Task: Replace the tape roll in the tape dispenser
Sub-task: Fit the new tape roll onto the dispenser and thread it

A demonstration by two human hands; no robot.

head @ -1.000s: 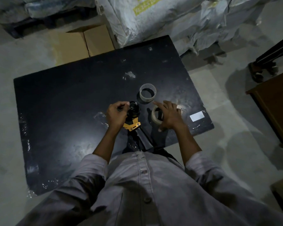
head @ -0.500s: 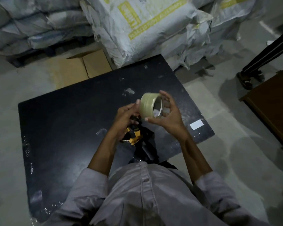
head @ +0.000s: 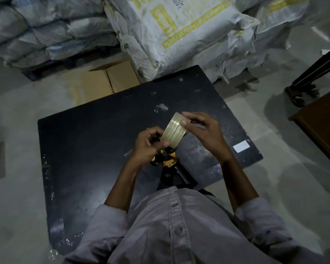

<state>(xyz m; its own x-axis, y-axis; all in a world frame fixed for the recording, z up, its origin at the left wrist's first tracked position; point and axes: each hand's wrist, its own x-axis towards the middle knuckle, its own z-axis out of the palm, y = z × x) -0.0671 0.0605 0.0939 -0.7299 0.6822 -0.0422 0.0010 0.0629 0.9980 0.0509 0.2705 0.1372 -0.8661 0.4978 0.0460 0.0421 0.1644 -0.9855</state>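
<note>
Both hands up over the black table (head: pixel 84 149), gripping a glossy, translucent tape roll (head: pixel 173 132) with ridged, yellowish windings. Left hand (head: pixel 147 147) pinches its near rim; right hand (head: pixel 204 134) clamps the far rim, thumb on top. Directly beneath, near the table's front edge, lies the yellow-and-black tape dispenser (head: pixel 170 162), partly hidden.
</note>
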